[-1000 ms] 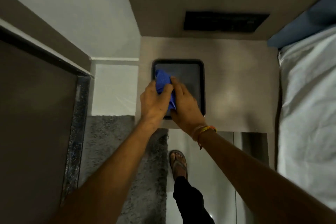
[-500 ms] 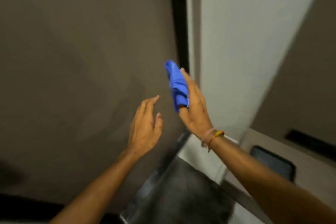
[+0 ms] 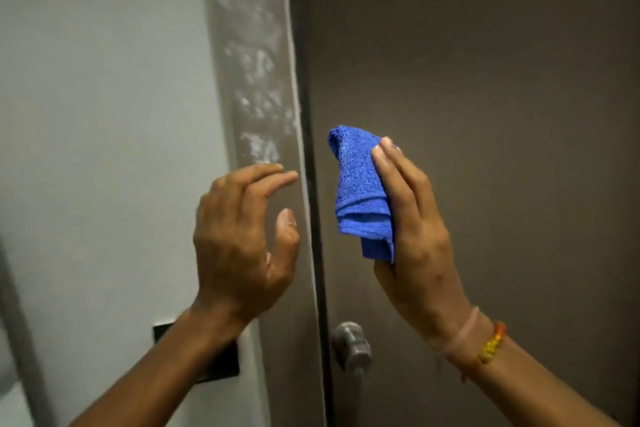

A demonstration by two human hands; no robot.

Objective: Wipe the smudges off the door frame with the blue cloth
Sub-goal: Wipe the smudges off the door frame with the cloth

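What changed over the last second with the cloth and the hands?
The view swung up from the dark tray to the door frame. The left hand let go of the blue cloth and now hangs open by the white smudges. The right hand alone carried it up and holds it in front of the door, not yet on the frame. The cloth stays folded.

I count two hands, a left hand (image 3: 242,243) and a right hand (image 3: 419,232), one blue cloth (image 3: 362,191), one door frame (image 3: 270,114), one door (image 3: 485,114), one knob (image 3: 351,345), one dark wall plate (image 3: 221,362), and two bracelets (image 3: 485,343) on one wrist.
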